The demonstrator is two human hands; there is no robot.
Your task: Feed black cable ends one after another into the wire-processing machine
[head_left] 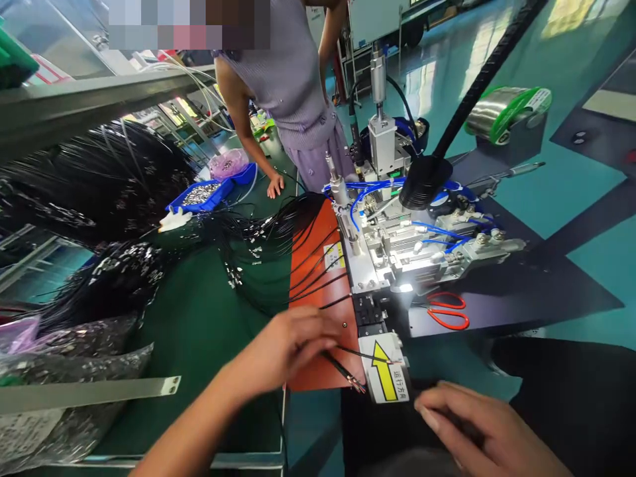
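Note:
My left hand (pixel 298 338) is closed over the orange-red board, its fingers curled around several black cables (pixel 340 368). Their stripped ends, with thin coloured wires, stick out to the right. One cable (pixel 370 356) reaches across the white plate with a yellow arrow (pixel 385 374). My right hand (pixel 472 424) is in a pinch just right of that plate, thumb and forefinger pressed together; whether anything is between them is hidden. Beyond the plate stands the machine (pixel 397 245), with metal cylinders and blue tubes. More black cables lie across the board (pixel 318 331) into its black track (pixel 370 311).
Red-handled scissors (pixel 450 311) lie beside the machine, under a black flexible arm (pixel 467 99). A solder spool (pixel 507 112) stands behind. Cable bundles (pixel 89 179), a blue tray (pixel 199 195) and plastic bags (pixel 74 397) are left. Across the bench stands a person (pixel 293 86), one hand on it.

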